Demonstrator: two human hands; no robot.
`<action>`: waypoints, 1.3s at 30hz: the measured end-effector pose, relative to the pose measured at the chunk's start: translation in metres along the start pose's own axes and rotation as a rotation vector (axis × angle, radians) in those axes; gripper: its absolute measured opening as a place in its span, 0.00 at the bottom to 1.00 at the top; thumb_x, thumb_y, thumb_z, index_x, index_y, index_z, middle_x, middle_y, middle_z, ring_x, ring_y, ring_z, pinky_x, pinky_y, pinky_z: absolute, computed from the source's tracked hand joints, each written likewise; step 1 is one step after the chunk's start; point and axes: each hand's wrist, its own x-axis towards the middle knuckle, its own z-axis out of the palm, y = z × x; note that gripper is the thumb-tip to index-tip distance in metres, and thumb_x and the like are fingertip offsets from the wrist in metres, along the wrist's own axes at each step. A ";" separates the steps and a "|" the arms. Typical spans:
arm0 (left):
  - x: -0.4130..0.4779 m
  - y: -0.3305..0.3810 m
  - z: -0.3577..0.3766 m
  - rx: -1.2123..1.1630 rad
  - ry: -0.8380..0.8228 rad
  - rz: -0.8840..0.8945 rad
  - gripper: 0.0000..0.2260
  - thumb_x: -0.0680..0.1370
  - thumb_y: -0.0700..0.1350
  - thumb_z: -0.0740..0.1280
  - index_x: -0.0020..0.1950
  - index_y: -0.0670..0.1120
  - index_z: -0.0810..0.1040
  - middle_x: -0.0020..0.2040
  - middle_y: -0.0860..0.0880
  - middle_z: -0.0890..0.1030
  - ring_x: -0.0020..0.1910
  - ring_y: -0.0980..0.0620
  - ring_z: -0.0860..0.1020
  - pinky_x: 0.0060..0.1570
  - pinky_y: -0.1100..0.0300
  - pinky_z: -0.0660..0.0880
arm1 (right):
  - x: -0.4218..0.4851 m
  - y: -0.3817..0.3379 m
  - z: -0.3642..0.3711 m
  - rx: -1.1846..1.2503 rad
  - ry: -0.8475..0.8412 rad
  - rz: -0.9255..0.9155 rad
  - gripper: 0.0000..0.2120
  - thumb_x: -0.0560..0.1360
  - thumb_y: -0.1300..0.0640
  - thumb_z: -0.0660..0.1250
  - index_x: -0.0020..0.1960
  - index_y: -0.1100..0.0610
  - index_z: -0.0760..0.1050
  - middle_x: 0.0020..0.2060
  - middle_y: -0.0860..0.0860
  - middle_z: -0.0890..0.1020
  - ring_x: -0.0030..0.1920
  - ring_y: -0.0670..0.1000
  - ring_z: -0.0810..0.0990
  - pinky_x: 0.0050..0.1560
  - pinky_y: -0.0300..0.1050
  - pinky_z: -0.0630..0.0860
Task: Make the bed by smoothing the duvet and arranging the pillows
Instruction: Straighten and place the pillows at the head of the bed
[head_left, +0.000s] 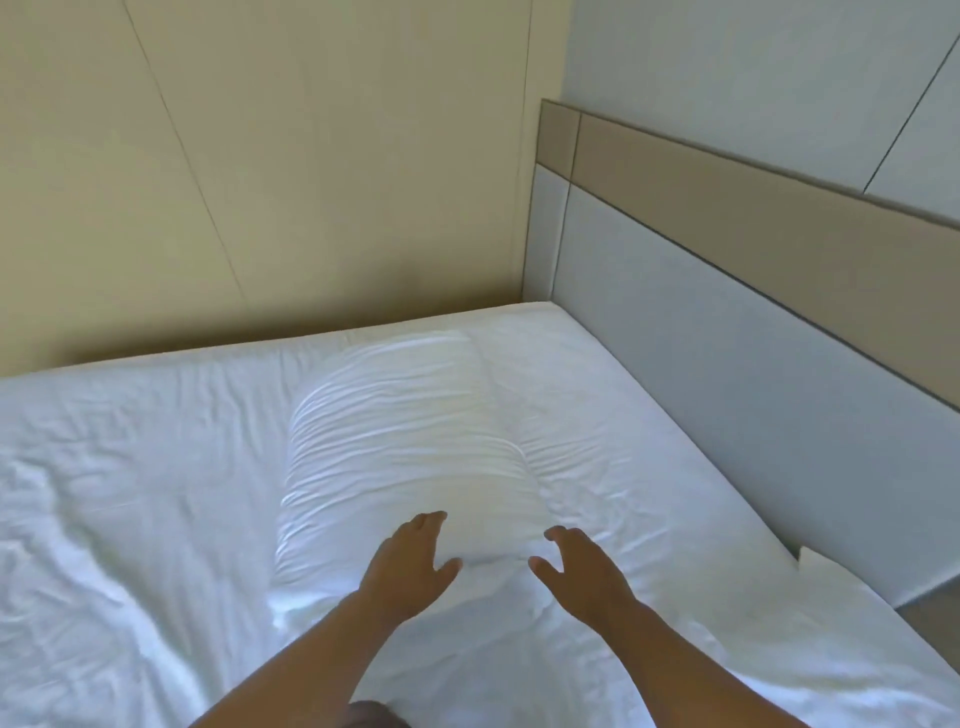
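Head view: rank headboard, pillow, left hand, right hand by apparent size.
1. headboard
2. pillow
3. left hand and right hand: they look alike, so no ranking between them.

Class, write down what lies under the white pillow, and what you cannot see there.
The pillow lies on wrinkled white bedding, which shows all round it. The patch directly beneath is covered, so anything there cannot be seen.

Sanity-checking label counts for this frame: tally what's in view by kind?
Pillow: 1
Hands: 2 (left hand, right hand)
Headboard: 1
Bed: 1
Total: 5
White corner by the headboard: unclear, not counted.
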 end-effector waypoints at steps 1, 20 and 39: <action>0.002 -0.009 -0.004 0.001 0.000 -0.009 0.32 0.81 0.59 0.62 0.81 0.48 0.58 0.78 0.50 0.64 0.76 0.50 0.65 0.73 0.56 0.63 | 0.004 -0.005 0.002 -0.016 0.000 -0.009 0.26 0.80 0.40 0.61 0.74 0.52 0.67 0.69 0.48 0.73 0.70 0.49 0.72 0.67 0.44 0.69; 0.162 -0.065 -0.004 0.133 -0.170 0.238 0.30 0.81 0.57 0.63 0.80 0.52 0.58 0.81 0.50 0.57 0.80 0.46 0.54 0.72 0.42 0.63 | 0.062 -0.040 0.040 -0.099 -0.074 0.137 0.31 0.81 0.37 0.56 0.79 0.51 0.59 0.76 0.48 0.63 0.74 0.52 0.66 0.71 0.45 0.67; 0.419 -0.099 0.019 0.464 -0.222 0.415 0.37 0.74 0.76 0.43 0.80 0.64 0.40 0.82 0.55 0.37 0.80 0.48 0.35 0.68 0.23 0.36 | 0.196 -0.060 0.120 -0.054 0.000 0.737 0.55 0.58 0.19 0.30 0.79 0.44 0.27 0.81 0.51 0.35 0.81 0.60 0.36 0.74 0.73 0.40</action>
